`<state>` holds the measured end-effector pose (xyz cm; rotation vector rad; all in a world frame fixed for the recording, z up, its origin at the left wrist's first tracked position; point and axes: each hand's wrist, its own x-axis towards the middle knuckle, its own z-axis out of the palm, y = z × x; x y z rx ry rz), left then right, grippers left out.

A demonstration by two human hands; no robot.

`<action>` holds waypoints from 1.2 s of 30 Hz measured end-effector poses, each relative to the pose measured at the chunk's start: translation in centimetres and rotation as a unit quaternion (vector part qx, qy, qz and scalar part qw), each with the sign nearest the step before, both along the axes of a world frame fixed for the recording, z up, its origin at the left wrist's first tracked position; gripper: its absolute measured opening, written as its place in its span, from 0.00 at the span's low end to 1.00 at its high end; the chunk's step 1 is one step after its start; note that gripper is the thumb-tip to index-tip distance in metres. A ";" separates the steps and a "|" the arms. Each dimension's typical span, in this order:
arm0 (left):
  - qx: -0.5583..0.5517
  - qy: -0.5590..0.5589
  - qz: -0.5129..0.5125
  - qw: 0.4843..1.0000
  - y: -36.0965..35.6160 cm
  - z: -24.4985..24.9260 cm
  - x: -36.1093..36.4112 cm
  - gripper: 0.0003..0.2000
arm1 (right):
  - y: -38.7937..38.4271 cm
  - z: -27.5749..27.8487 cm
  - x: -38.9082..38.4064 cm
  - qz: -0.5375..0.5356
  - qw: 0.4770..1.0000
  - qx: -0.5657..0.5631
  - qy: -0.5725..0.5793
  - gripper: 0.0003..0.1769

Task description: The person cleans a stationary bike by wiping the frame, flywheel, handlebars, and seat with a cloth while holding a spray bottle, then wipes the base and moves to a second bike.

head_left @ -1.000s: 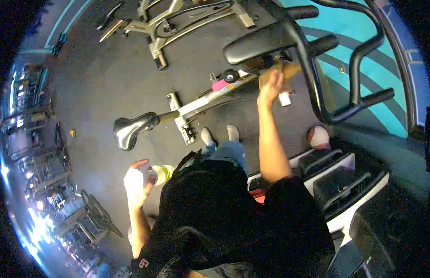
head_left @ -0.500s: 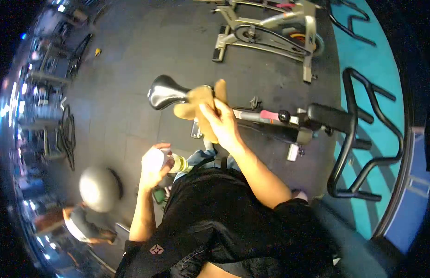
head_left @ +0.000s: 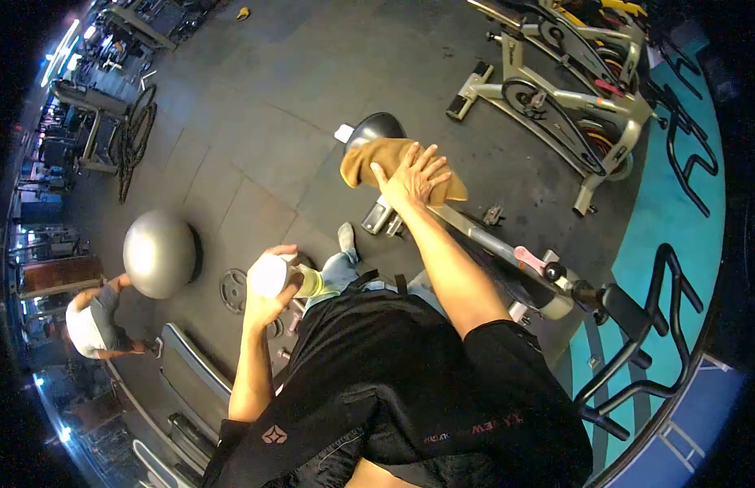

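Note:
My left hand is wrapped round a bottle with a white top and pale yellow-green contents, held in front of my left hip. My right hand lies flat with its fingers spread on a tan cloth. That cloth is draped over the exercise bike's seat area, hiding what lies directly under it. Beyond the cloth, part of the shiny black saddle shows. From there the bike's grey frame runs right, past a pink lever, to the black handlebar.
More exercise bikes stand at the upper right. A silver exercise ball is at the left, with a bent-over person beside it. Weight plates and a padded bench are to my lower left.
My right hand has gone from gripping the bunched cloth to lying flat on it, and the cloth is now spread out. My view has turned. The left hand keeps the bottle.

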<state>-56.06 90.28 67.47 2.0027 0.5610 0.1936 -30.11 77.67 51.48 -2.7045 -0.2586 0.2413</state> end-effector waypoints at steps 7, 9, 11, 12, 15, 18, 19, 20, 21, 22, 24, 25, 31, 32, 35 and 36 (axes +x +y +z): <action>-0.002 0.013 -0.099 0.995 10.9 0.6 4.8 0.20 | 11.8 2.0 5.6 0.036 0.996 -0.047 -0.072 0.47; 0.041 0.003 -0.181 0.983 13.9 0.0 7.8 0.20 | 13.6 2.2 8.7 0.051 0.993 -0.102 0.026 0.44; 0.071 -0.023 -0.260 0.963 17.6 -0.1 11.3 0.20 | 14.3 2.1 9.6 0.066 0.978 -0.156 0.121 0.41; 0.040 0.017 -0.268 0.962 18.9 -0.1 12.5 0.20 | 13.4 1.9 8.1 0.017 0.992 -0.126 0.024 0.38; -0.026 0.068 -0.303 0.950 21.8 -1.2 15.8 0.21 | 9.5 0.2 3.9 -0.132 0.975 -0.057 -0.170 0.32; -0.019 0.070 -0.418 0.906 23.7 -2.3 19.1 0.21 | 0.7 -1.2 -2.2 -0.140 0.954 -0.140 -0.226 0.20; -0.022 0.061 -0.427 0.902 23.6 -2.5 20.2 0.21 | -2.2 -2.4 -3.7 -0.225 0.942 0.092 -0.233 0.16; -0.016 0.001 -0.454 0.891 23.0 -2.8 20.9 0.21 | -4.0 -0.7 -5.9 -0.414 0.900 0.137 -0.004 0.16; -0.010 -0.056 -0.480 0.876 22.3 -3.2 21.5 0.21 | -7.5 -3.3 -8.6 -0.464 0.873 0.127 -0.078 0.20; -0.017 -0.054 -0.493 0.868 21.5 -3.6 22.1 0.20 | -11.7 -6.7 -11.5 -0.463 0.854 0.177 -0.158 0.21; -0.041 -0.057 -0.513 0.855 20.0 -5.3 23.3 0.19 | -12.1 -2.2 -14.5 -0.585 0.728 0.314 -0.172 0.23; -0.035 -0.082 -0.507 0.857 18.7 -6.4 23.8 0.20 | -13.7 -2.4 -16.9 -0.581 0.679 0.411 -0.182 0.26; -0.054 -0.015 -0.489 0.870 14.0 -10.7 25.6 0.21 | -8.0 6.2 -22.1 -0.613 0.549 0.512 -0.246 0.31; -0.028 0.007 -0.472 0.881 13.8 -11.2 25.7 0.21 | -7.4 6.7 -22.6 -0.615 0.539 0.517 -0.252 0.31; 0.014 0.025 -0.456 0.890 13.2 -11.2 25.5 0.22 | -5.9 8.7 -23.2 -0.612 0.512 0.547 -0.252 0.30; 0.014 0.038 -0.461 0.887 13.0 -11.1 25.5 0.22 | -5.7 9.1 -23.4 -0.609 0.516 0.548 -0.249 0.30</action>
